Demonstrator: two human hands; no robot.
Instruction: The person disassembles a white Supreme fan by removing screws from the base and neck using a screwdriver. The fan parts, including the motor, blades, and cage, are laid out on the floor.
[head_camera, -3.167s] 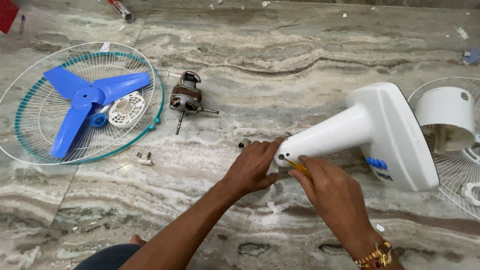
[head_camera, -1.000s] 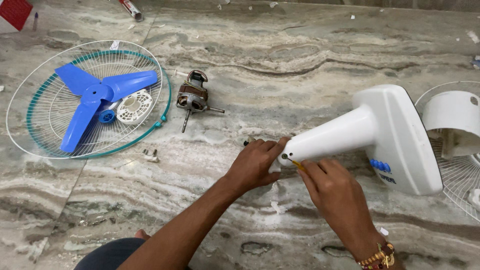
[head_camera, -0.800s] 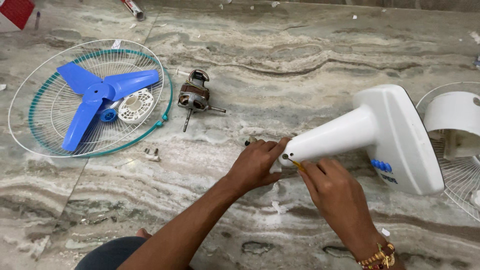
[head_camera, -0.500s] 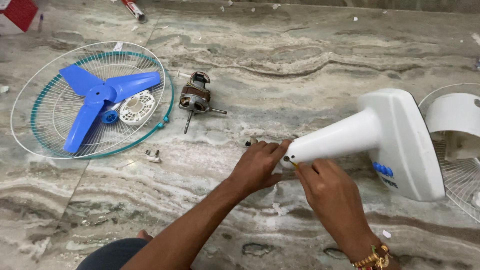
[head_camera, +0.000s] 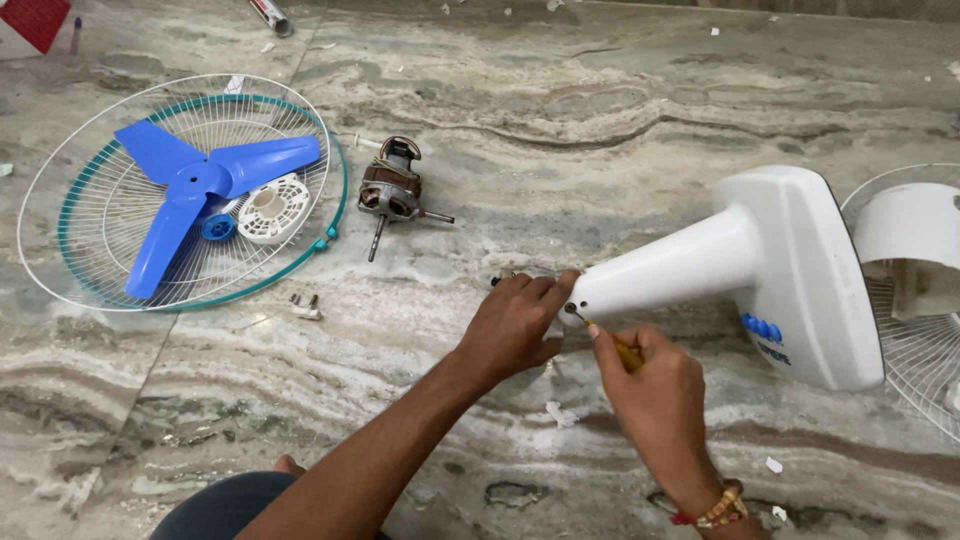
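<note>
A white fan stand (head_camera: 760, 262) lies on its side on the marble floor, its neck pointing left. My left hand (head_camera: 515, 322) grips the narrow end of that neck. My right hand (head_camera: 650, 385) is closed around a yellow-handled screwdriver (head_camera: 612, 340), whose tip sits at a dark screw hole at the neck's end. A beaded bracelet circles my right wrist.
A white-and-teal wire fan guard (head_camera: 60, 215) at the left holds a blue three-blade propeller (head_camera: 195, 190) and a white round cap (head_camera: 268, 207). A bare motor (head_camera: 388, 190) lies beside it. Another guard with a white motor housing (head_camera: 915, 245) is at the right edge. A small clip (head_camera: 305, 303) lies nearby.
My right hand has drawn back and lower, showing more of the screwdriver's yellow handle. The left hand keeps its hold on the neck; the stand barely shifted.
</note>
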